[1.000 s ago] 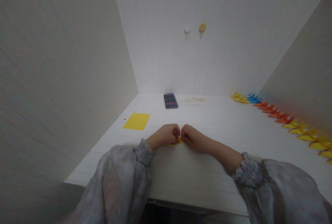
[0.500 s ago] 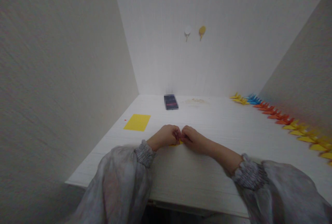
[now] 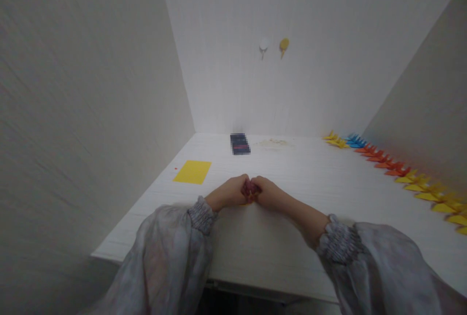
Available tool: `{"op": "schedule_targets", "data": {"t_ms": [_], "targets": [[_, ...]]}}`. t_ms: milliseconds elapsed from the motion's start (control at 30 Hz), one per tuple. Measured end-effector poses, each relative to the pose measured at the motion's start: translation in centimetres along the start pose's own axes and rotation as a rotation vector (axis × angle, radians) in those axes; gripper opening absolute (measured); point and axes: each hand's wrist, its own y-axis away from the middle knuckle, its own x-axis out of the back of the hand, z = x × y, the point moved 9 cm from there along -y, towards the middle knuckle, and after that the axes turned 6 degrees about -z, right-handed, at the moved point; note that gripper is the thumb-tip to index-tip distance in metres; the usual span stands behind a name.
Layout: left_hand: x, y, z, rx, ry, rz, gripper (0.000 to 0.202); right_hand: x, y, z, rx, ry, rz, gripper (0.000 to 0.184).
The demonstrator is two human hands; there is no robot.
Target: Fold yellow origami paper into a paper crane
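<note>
My left hand [image 3: 235, 190] and my right hand [image 3: 265, 192] meet over the middle of the white table, their curled fingers touching. Between them both pinch a small piece of yellow paper [image 3: 248, 203]; only a sliver of it shows under the fingers, so its folded shape is hidden. To the left of my hands a square sheet of yellow paper [image 3: 192, 172] lies flat on the table.
Along the table's right side runs a row of folded paper cranes, yellow [image 3: 434, 192], red-orange [image 3: 379, 158] and blue [image 3: 355, 141]. A dark blurred rectangle [image 3: 240, 144] lies near the back wall. Two hooks, one white [image 3: 263, 45] and one yellow [image 3: 283, 45], are on that wall.
My right hand has shifted slightly left, closing the small gap to my left hand. Less of the yellow paper between the fingers shows now.
</note>
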Motion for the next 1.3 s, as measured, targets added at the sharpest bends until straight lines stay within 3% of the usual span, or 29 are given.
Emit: {"op": "schedule_targets", "data": {"t_ms": [167, 367, 800, 1300], "targets": [[-0.2, 0.2, -0.2, 0.016, 0.065, -0.046, 0.025, -0.2, -0.2, 0.1, -0.012, -0.058, -0.028, 0.006], [0.4, 0.2, 0.1, 0.018, -0.107, 0.011, 0.026, -0.4, -0.4, 0.5, -0.036, -0.124, -0.03, 0.009], [-0.7, 0.4, 0.5, -0.029, -0.195, -0.129, 0.028, -0.5, -0.3, 1.5, 0.028, -0.274, -0.113, 0.007], [-0.4, 0.5, 0.2, 0.022, -0.177, -0.104, 0.029, -0.5, 0.0, 2.4, 0.071, -0.633, -0.245, 0.024]]}}
